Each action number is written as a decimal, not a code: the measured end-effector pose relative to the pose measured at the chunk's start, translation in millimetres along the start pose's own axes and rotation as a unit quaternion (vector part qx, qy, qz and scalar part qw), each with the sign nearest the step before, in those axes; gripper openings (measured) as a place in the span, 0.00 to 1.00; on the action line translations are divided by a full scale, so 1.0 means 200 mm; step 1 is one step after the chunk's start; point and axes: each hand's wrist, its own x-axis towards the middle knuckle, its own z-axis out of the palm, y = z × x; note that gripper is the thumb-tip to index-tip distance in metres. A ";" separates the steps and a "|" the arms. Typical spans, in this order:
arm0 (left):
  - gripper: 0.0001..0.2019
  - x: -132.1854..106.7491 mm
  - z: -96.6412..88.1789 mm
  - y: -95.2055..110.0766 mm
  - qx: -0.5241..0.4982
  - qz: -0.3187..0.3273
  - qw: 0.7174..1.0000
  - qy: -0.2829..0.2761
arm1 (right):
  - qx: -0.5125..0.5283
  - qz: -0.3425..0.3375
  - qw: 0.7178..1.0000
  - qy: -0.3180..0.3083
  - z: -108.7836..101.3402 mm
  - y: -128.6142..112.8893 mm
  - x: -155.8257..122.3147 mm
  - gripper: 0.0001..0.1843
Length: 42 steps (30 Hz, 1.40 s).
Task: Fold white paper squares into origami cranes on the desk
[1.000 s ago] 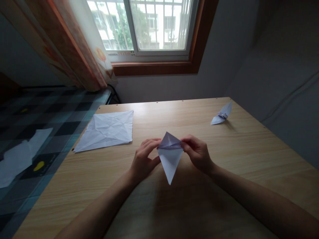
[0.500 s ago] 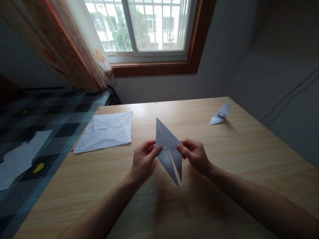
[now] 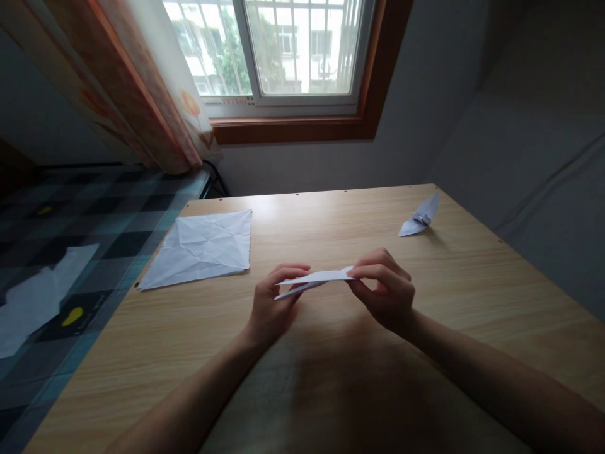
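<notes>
A folded white paper piece (image 3: pixel 316 279) is held edge-on above the wooden table (image 3: pixel 463 296), so it shows as a thin flat sliver. My left hand (image 3: pixel 273 302) pinches its left end with fingers curled around it. My right hand (image 3: pixel 385 291) pinches its right end between thumb and fingers. Both hands hover just over the middle of the table.
A creased, unfolded white paper square (image 3: pixel 201 248) lies at the table's far left. A small finished folded paper figure (image 3: pixel 419 218) sits at the far right. Left of the table is a checked bed cover with a white sheet (image 3: pixel 33 299). A window and curtain are behind.
The folded paper has been turned from standing upright with its points down to lying nearly flat between my hands. My right hand rotated palm down over it.
</notes>
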 end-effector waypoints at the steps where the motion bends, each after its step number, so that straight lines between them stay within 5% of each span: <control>1: 0.08 0.00 -0.01 0.00 0.012 0.011 1.000 0.005 | -0.020 -0.043 0.999 -0.003 -0.01 0.00 0.00 0.10; 4: 0.08 0.02 -0.03 -0.04 0.045 0.032 0.997 0.045 | -0.041 -0.121 0.989 -0.076 -0.02 0.06 -0.02 0.12; 10: 0.07 0.04 -0.06 -0.09 0.141 0.058 0.983 0.101 | -0.007 -0.026 0.983 -0.184 0.01 0.23 -0.07 0.11; 14: 0.05 0.01 -0.05 -0.04 0.228 0.140 0.964 -0.003 | -0.048 -0.045 0.963 -0.261 0.02 0.23 -0.09 0.09; 19: 0.06 -0.02 -0.01 -0.05 0.362 0.230 0.886 -0.178 | -0.069 -0.086 0.946 -0.305 0.03 0.21 -0.12 0.03; 26: 0.05 0.00 0.00 -0.08 0.395 0.213 0.870 -0.203 | -0.063 -0.053 0.940 -0.330 0.02 0.21 -0.11 0.07; 36: 0.10 0.01 0.01 -0.04 0.455 0.247 0.825 -0.228 | -0.124 -0.162 0.921 -0.333 0.00 0.20 -0.10 0.14; 42: 0.11 0.02 0.02 -0.05 0.451 0.207 0.845 -0.201 | -0.150 -0.088 0.932 -0.319 0.01 0.19 -0.11 0.13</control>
